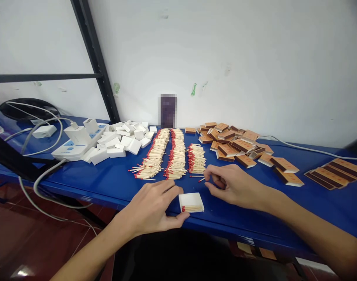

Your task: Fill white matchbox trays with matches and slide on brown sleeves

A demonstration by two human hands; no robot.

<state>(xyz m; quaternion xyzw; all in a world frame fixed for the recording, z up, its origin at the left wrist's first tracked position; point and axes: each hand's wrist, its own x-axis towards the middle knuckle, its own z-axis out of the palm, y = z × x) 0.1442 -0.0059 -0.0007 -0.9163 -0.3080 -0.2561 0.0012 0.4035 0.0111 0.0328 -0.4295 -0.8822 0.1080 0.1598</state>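
My left hand (156, 205) steadies a small white matchbox tray (190, 198) at its left side, thumb at the near edge and fingers at the far corner. Several red-tipped matches (193, 208) lie along the tray's near side. To the right of the tray, my right hand (229, 183) is closed in a pinch on a single match (201, 180), its red head pointing left. Just beyond that hand is a short row of matches (197, 158). Two longer rows, a middle one (177, 156) and a left one (156, 152), stretch back towards the wall.
White empty trays (120, 140) are heaped at the left beside a power strip (79, 144) with chargers and cables. Brown matchboxes (237, 142) are piled at the right, with flattened sleeves (336, 173) farther right. A dark pixelated phone-shaped object (168, 110) leans on the wall.
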